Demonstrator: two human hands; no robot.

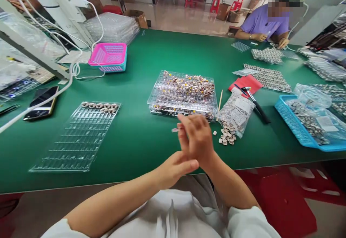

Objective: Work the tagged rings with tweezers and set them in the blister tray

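Note:
My right hand is raised over the near edge of the green table, its fingers bent round a small pale stick whose tip pokes out to the left. Just below it, my left hand crosses against the right one, thumb stretched out; its other fingers are largely hidden. Beyond the hands lies a stack of clear plastic trays filled with small ring-like parts. To the right, small beige caps have spilled beside a clear bag. A clear slotted tray on the left carries several round parts at its far end.
A phone and a white cable lie at left, near pink and blue baskets. At right are a black-handled hammer-like tool, red packets and a blue basket. A co-worker sits across.

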